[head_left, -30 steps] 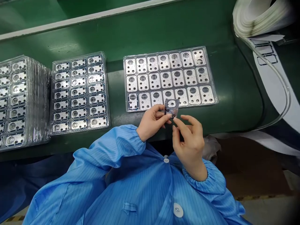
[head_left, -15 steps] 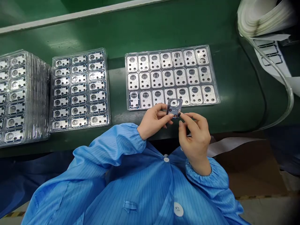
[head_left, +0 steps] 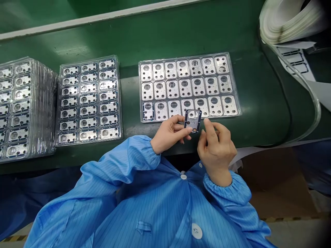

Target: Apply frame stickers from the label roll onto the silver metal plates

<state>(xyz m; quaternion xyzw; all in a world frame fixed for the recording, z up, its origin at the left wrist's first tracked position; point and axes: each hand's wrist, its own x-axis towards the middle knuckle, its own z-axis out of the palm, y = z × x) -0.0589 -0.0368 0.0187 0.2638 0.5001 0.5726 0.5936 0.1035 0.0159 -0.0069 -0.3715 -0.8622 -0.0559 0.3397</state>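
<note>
A small metal plate with a dark blue rim and round holes (head_left: 193, 119) is pinched in my left hand (head_left: 172, 133) by its lower left part. It is tilted above the front edge of a clear tray (head_left: 239, 112) that bears rows of similar silver plates. Only the front-left plate (head_left: 148, 111) in that tray shows a dark blue rim. To the right of the held plate, my right hand (head_left: 217, 148) is apart from it, with its index finger extended and the thumb separate; nothing shows between them.
Left of the tray lies another filled tray (head_left: 120, 131), beside a tall stack of trays (head_left: 42, 110). At the back right are a roll of white strip (head_left: 284, 24) and a sheet with dark frame outlines (head_left: 307, 74). A brown box (head_left: 276, 182) is below the green table (head_left: 248, 127).
My right hand has drawn away from the plate to the right, and its fingers have parted. The plate has turned slightly in my left hand, showing its dark blue rim more plainly.
</note>
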